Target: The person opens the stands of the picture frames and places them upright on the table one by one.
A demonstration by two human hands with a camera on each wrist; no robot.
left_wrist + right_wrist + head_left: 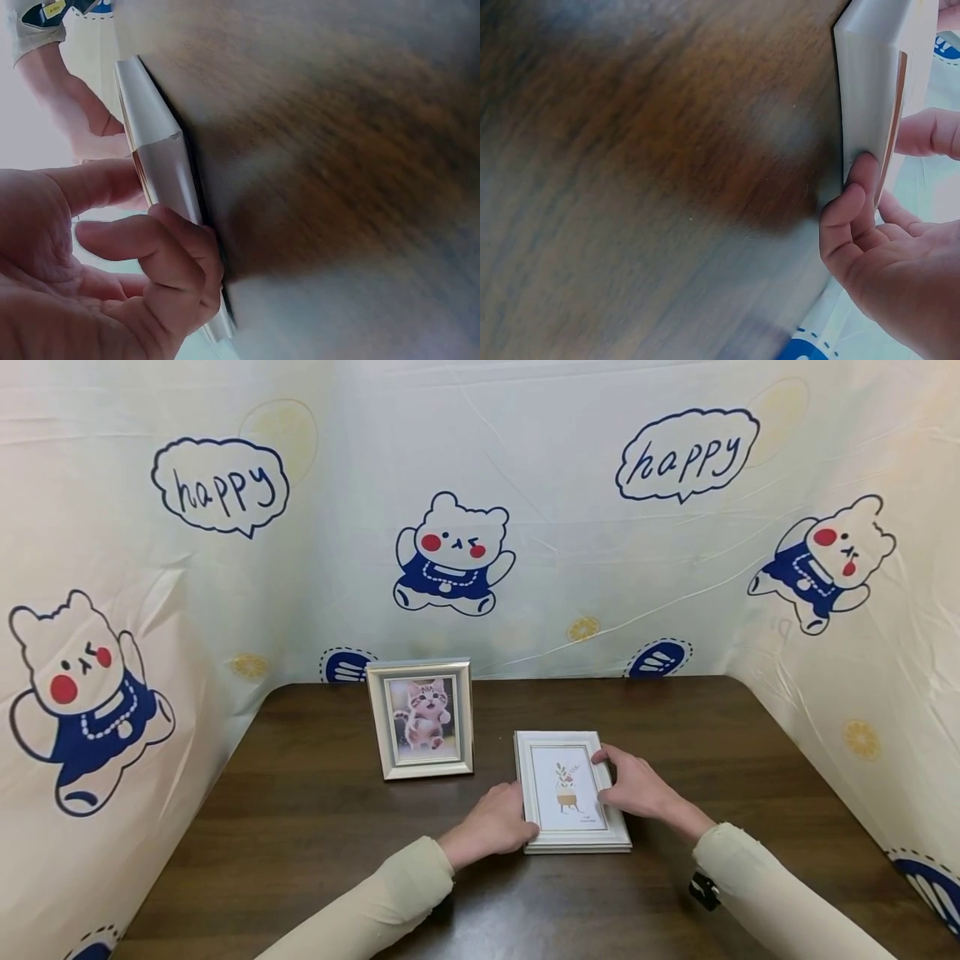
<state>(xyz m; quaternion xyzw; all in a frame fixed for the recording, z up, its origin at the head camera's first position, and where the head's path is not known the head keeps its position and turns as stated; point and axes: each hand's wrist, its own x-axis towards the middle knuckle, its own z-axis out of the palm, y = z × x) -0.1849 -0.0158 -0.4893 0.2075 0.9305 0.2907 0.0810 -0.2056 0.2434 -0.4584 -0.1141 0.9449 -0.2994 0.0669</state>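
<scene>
A white picture frame point(567, 842) with a potted-plant print lies face up on the brown table, between both hands. My left hand point(491, 820) grips its lower left side, thumb over the front edge. In the left wrist view, the curled fingers point(176, 259) press against the white side wall near the tabletop. On the opposite side, my right hand point(637, 783) holds the right edge, thumb and a fingertip over the front border. The right wrist view shows curled fingers point(847, 217) against the frame's side, above a thin brown strip.
A silvery-gold picture frame point(378, 727) with a kitten photo stands upright, farther back and to the left. The dark wooden table point(300, 827) has a patterned cloth point(555, 568) hanging behind it and along both sides. A black object point(703, 891) sits under the right sleeve.
</scene>
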